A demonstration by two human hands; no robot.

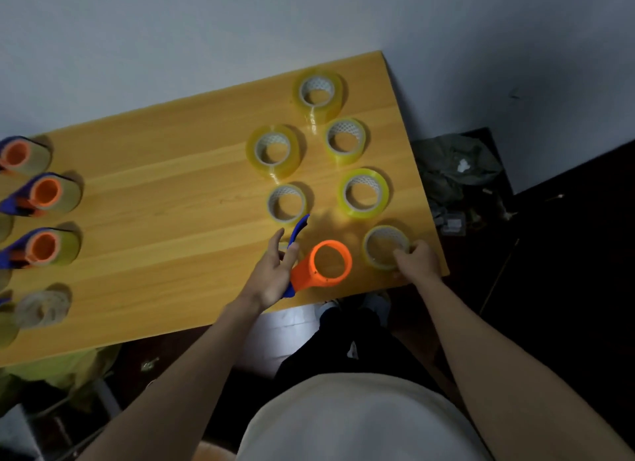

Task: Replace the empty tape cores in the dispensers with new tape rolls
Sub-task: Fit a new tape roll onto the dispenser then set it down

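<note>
Wood-grain table (192,171) stands against a pale grey wall; no writing or brand can be read on anything. Left hand (271,275) has its grip around the blue handle of an orange tape dispenser (324,266) with a bare spool. Right hand (417,259) grips a new tape roll (381,245) near the table's right edge. Five more rolls (363,192) lie beyond. Loaded dispensers (46,192) line the left side.
</note>
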